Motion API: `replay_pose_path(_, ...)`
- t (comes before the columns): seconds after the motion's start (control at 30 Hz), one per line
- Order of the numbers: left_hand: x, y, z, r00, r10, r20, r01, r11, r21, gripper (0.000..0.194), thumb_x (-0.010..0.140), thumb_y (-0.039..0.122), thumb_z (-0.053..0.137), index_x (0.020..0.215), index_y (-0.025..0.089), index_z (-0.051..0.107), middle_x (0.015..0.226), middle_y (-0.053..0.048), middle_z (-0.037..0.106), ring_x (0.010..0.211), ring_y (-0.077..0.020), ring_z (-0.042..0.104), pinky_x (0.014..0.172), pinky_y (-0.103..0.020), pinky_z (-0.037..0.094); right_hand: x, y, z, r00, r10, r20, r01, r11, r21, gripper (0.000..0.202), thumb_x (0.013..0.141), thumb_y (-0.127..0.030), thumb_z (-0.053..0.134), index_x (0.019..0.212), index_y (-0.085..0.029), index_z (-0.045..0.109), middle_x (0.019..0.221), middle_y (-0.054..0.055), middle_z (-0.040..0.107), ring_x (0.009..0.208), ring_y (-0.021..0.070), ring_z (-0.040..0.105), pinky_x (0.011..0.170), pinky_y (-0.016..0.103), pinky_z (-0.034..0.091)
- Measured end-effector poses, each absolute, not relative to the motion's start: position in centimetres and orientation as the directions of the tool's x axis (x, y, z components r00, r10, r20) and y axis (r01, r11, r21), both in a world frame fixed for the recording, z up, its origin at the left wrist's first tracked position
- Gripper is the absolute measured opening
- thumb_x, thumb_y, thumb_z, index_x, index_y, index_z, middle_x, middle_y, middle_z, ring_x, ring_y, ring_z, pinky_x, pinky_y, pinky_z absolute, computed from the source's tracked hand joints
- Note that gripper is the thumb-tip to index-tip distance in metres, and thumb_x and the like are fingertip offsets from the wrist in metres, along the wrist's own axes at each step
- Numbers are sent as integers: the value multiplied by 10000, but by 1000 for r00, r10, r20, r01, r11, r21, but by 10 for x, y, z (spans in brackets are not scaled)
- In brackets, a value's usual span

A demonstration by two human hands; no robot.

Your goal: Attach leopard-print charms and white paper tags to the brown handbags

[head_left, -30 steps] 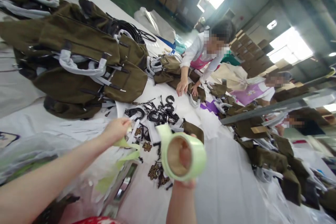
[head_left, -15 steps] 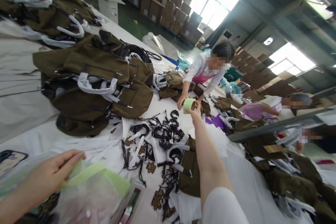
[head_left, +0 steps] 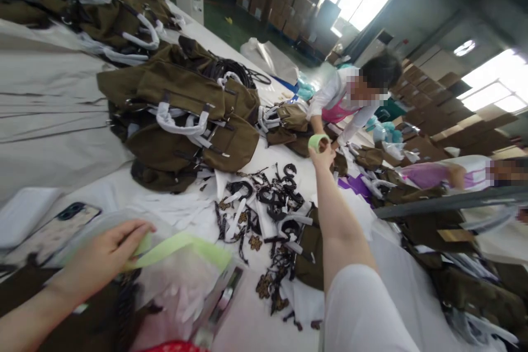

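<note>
My left hand (head_left: 111, 253) pinches a pale green strip (head_left: 181, 246) at the lower left, over a clear plastic bag (head_left: 169, 280). My right hand (head_left: 324, 155) reaches far out over the table and holds a roll of pale green tape (head_left: 317, 143), close to the hands of a person (head_left: 355, 91) in a white top across the table. Between my arms lies a pile of black straps and rings (head_left: 268, 198) with leopard-patterned charms (head_left: 264, 285).
Olive bags with white-wrapped handles (head_left: 181, 104) are heaped at the left and centre. A phone (head_left: 61, 225) and a white box (head_left: 27, 214) lie at the left edge. A metal bar (head_left: 449, 202) crosses at the right, above more olive bags (head_left: 474, 280).
The view has shifted, so most things sit further right. The other person's hand has drawn back from the tape roll, which stays in my right hand. My left hand still grips the strip.
</note>
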State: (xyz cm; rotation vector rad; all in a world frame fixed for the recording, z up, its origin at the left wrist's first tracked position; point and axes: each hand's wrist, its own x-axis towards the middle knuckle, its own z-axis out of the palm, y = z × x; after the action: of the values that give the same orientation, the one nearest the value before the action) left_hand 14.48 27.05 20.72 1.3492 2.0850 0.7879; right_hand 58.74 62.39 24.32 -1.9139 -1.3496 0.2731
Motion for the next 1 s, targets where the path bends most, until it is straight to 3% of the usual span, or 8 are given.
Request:
replay_pose_path(0.07, 151, 267, 222, -302, 926, -225, 549, 362, 753, 395, 779, 562, 503, 847, 228, 704, 676, 26, 707, 559, -166, 629, 543, -236, 506, 564, 588, 237, 372, 891, 259, 735, -112, -669, 813, 745, -350, 702, 1423, -35, 382, 1507, 276, 252, 1422, 341, 211, 1151, 458, 200)
replay_pose_path(0.2, 155, 254, 234, -269, 927, -262, 412, 356, 838, 426, 835, 554, 472, 904, 175, 656, 545, 33, 581, 472, -141, 561, 472, -222, 448, 492, 454, 211, -44, 974, 222, 652, 197, -732, 493, 821, -371, 644, 1250, -142, 565, 1285, 165, 564, 1209, 263, 510, 1046, 416, 397)
replay_pose_path(0.37, 168, 228, 248, -242, 946, -217, 323, 289, 901, 366, 844, 505, 525, 880, 163, 649, 539, 32, 557, 454, -116, 528, 447, -205, 416, 383, 273, 213, -624, 748, 227, 289, 490, -822, 555, 769, -420, 734, 1257, -213, 566, 1295, 128, 593, 1254, 264, 501, 1070, 432, 387)
replay_pose_path(0.57, 176, 197, 272, -281, 940, -193, 100, 229, 968, 343, 880, 500, 523, 928, 172, 610, 552, 29, 570, 476, -127, 542, 480, -220, 444, 323, 207, 229, -654, 738, 165, 366, 500, -785, 185, 925, -330, 579, 814, -192, 633, 837, 62, 667, 861, 185, 608, 834, 310, 456)
replay_pose_path(0.67, 162, 187, 273, -231, 972, -49, 148, 85, 985, 403, 893, 515, 509, 1100, 185, 615, 977, -81, 709, 867, -210, 679, 781, -314, 545, 329, 199, 230, -738, 667, 104, 347, 507, -789, 349, 951, -360, 538, 644, -194, 555, 617, 0, 553, 648, 139, 539, 672, 253, 418)
replay_pose_path(0.73, 150, 178, 267, -115, 990, 86, 243, -56, 969, 428, 906, 511, 482, 1176, 214, 631, 1264, -102, 641, 1193, -261, 572, 1049, -385, 428, 337, 191, 226, -791, 606, 81, 293, 492, -820, 352, 958, -371, 523, 656, -194, 552, 601, -16, 533, 601, 118, 511, 617, 234, 391)
replay_pose_path(0.8, 139, 167, 257, 100, 987, 124, 304, -149, 941, 399, 940, 480, 415, 1112, 245, 686, 1237, -71, 668, 1223, -254, 546, 1142, -395, 310, 343, 180, 218, -812, 576, 89, 257, 491, -832, 314, 956, -367, 517, 698, -196, 570, 628, -13, 554, 615, 118, 520, 619, 232, 389)
replay_pose_path(1.0, 112, 133, 204, 550, 828, -111, 479, -204, 854, 250, 858, 410, 587, 889, 211, 737, 820, -43, 726, 765, -180, 634, 778, -264, 463, 352, 137, 178, -761, 634, 142, 285, 522, -804, 185, 944, -307, 523, 819, -234, 639, 692, 15, 618, 697, 167, 582, 742, 304, 443)
